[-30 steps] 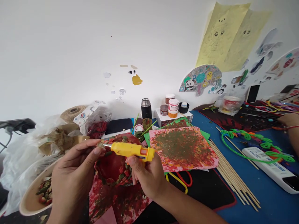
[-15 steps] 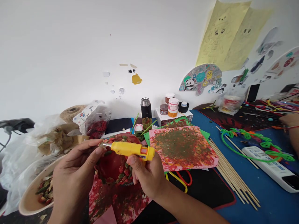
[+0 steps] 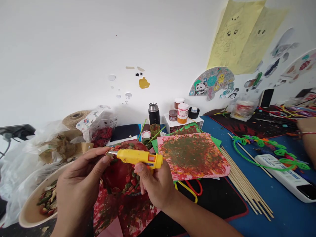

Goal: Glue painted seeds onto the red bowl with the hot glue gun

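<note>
My right hand (image 3: 158,186) is wrapped round a yellow hot glue gun (image 3: 133,156), whose metal nozzle points left. At the nozzle's tip, my left hand (image 3: 77,182) pinches a small dried plant piece (image 3: 108,153) between thumb and fingers; its exact kind is too small to tell. Below and behind the glue gun lies a round red object (image 3: 115,179), its edge covered with red and green dried pieces, partly hidden by both hands. Left of my left hand, a beige bowl (image 3: 24,214) holds similar dried pieces.
Paint-covered sheets (image 3: 192,154), scissors with yellow and red handles (image 3: 194,191) and wooden sticks (image 3: 244,181) lie to the right. A black flask (image 3: 154,115) and paint jars (image 3: 182,113) stand behind. Another person's arm (image 3: 307,131) shows at the right edge.
Almost nothing differs. The glue gun's nozzle stays at the small piece in my left fingers, and the view has shifted very slightly.
</note>
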`<state>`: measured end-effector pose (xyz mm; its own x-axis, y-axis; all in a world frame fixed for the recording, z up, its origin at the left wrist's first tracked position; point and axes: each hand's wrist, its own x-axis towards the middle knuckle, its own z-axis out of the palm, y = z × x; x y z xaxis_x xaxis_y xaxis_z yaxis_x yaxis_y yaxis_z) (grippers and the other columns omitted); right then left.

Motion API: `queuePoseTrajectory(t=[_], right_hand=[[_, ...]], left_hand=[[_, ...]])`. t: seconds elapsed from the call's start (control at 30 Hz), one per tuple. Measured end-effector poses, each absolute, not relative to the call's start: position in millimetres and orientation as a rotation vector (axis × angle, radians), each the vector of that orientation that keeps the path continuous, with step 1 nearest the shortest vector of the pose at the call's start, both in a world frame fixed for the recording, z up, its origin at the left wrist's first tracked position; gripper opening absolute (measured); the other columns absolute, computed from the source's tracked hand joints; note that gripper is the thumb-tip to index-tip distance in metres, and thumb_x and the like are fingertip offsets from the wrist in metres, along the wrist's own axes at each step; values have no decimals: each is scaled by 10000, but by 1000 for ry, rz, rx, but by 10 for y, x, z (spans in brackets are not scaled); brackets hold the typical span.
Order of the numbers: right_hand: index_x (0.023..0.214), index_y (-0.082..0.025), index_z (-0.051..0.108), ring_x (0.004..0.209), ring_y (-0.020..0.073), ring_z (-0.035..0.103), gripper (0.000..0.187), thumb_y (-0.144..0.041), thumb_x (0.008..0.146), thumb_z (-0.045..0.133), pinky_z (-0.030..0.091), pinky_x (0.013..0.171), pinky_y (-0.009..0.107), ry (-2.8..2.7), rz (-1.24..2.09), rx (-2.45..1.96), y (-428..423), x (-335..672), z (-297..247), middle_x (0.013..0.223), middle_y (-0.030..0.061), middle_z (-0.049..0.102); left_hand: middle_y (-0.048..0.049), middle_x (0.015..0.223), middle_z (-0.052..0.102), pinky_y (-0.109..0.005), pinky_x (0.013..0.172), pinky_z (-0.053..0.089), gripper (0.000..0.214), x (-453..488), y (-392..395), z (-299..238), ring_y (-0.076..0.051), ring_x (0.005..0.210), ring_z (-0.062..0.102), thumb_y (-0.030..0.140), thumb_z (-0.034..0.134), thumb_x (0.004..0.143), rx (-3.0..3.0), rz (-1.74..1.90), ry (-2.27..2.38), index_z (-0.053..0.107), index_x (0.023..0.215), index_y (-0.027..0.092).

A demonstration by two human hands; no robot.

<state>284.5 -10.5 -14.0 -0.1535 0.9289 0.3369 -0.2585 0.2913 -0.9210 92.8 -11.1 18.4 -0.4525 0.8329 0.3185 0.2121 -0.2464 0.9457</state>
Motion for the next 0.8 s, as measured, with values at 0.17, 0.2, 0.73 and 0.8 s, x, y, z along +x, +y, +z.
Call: queuePoseTrajectory(t=[0.17,0.2,0.73,0.8], right_hand=[[795,-242,637,400,113,479,579,-746,1073,695,314,397,230,-1302,1212,-701,-100,2848,-147,494,-74,472],[788,-243,630,402,114,479,587,-754,1070,694,312,397,230,-1302,1209,-712,-99,2849,-149,495,-73,470],[784,-247,625,430,120,473,600,-775,1063,685,324,399,229,-1312,1193,-717,-94,2846,-126,506,-70,453],[786,-245,630,428,119,474,599,-773,1065,683,326,398,229,-1310,1195,-714,-94,2847,-127,510,-70,456]], left_hand=[[-28,1131,899,-314,840,687,479,920,-113,176,-267,1047,818,625,970,774,1276,1742,1549,877,1128,316],[-29,1137,899,-319,845,690,474,918,-113,173,-269,1049,819,623,968,778,1283,1742,1550,877,1128,317],[-27,1118,902,-312,815,684,469,906,-68,158,-260,1000,817,614,989,750,1276,1735,1517,886,1098,318],[-19,1114,904,-304,828,681,468,900,-66,156,-252,999,815,609,995,747,1259,1736,1509,887,1103,325]])
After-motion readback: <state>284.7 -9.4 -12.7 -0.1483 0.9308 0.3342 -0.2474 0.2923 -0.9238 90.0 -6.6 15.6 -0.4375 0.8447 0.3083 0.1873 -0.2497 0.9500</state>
